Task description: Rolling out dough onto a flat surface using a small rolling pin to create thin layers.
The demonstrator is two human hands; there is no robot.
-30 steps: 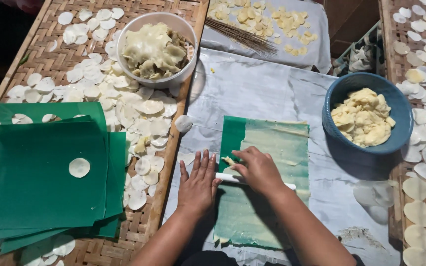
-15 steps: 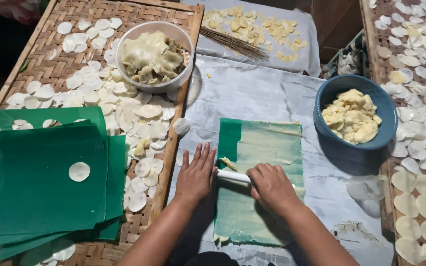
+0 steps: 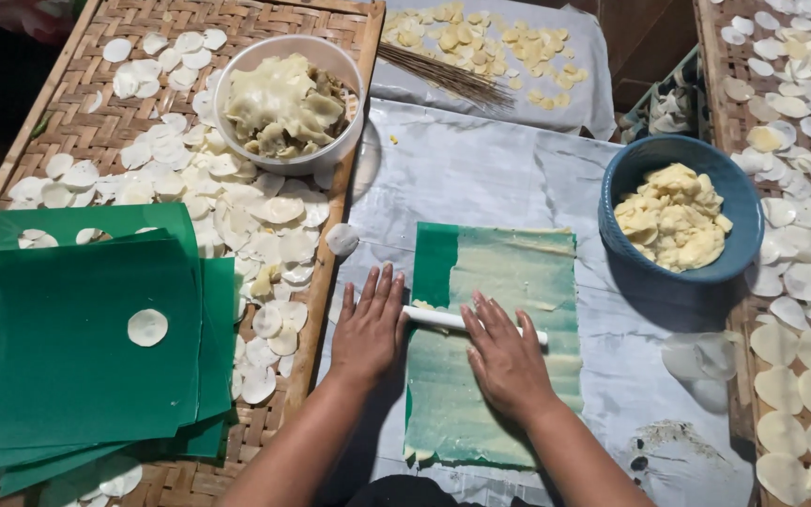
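Grey plastic sheeting (image 3: 481, 169) underlies the rolling work.
Left hand (image 3: 368, 324) and right hand (image 3: 507, 361), flat, unclenched, have drawn the white roller (image 3: 443, 320) nearer (dough (image 3: 509, 282) thinning on the green sheet (image 3: 436, 263)).

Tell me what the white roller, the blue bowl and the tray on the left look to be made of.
White roller: smooth, glossy tube, probably plastic pipe.
Blue bowl: even colour and soft sheen suggest plastic.
Tray: brown strips in an interlaced weave, likely bamboo.

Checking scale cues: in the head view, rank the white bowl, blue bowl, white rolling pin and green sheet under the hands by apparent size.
1. Green sheet
2-3. Blue bowl and white bowl, alike
4. White rolling pin, thinnest
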